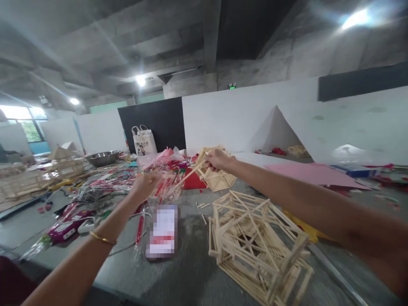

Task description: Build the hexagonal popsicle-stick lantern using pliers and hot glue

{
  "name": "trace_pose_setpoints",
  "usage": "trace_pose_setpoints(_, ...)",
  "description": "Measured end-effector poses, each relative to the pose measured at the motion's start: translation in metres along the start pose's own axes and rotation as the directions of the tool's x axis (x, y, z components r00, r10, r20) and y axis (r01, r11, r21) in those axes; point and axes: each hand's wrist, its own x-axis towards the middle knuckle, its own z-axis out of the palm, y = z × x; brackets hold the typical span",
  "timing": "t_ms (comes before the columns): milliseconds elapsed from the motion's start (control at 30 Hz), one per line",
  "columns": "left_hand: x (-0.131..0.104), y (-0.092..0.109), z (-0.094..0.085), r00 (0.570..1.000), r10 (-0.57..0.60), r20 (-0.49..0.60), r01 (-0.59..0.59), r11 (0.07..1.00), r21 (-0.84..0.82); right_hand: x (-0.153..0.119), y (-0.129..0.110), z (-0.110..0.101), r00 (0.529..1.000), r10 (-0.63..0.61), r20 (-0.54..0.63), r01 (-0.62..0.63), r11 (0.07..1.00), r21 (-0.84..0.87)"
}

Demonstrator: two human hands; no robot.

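Note:
My right hand (218, 160) reaches forward, its fingers closed in a pinch on a thin wooden stick (186, 177) that slants down to the left. Right behind and below those fingers lies a roof-like piece built of wooden sticks (219, 180); whether they also touch it, I cannot tell. My left hand (147, 183), blurred, is curled closed over the clutter, and anything inside it is hidden. Nearer to me, below my right forearm, stands an open frame model of wooden sticks (255, 246).
A phone (162, 231) lies on the grey table (188, 263). Plastic-wrapped red sticks (167, 185) and a purple power strip (68, 227) clutter the left. A metal bowl (103, 158), a white bag (144, 141) and pink sheets (315, 174) lie farther back, before white panels.

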Motion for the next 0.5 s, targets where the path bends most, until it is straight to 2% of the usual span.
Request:
trace_pose_setpoints(67,0.016,0.031,0.009,0.990,0.143,0.004,-0.138,0.960,-0.242,0.005,-0.008,0.010,0.999,-0.039,0.002,0.039,0.999,0.006)
trace_pose_setpoints(100,0.024,0.043,0.015,0.981,0.192,0.032,-0.175,0.943,-0.284,0.007,-0.012,0.012,0.998,-0.055,-0.007,0.055,0.998,0.008)
trace_pose_setpoints(200,0.042,0.054,0.034,0.971,0.220,0.088,-0.168,0.902,-0.397,0.009,-0.015,0.010,0.995,-0.085,-0.051,0.086,0.996,0.015)
trace_pose_setpoints(333,0.056,0.038,0.061,0.978,0.188,0.085,-0.142,0.913,-0.382,0.007,-0.003,-0.009,0.988,-0.056,-0.141,0.062,0.997,0.035)
trace_pose_setpoints(500,0.052,0.001,0.079,0.966,0.148,0.214,-0.094,0.965,-0.246,-0.002,0.015,-0.056,0.950,-0.023,-0.311,0.043,0.997,0.057)
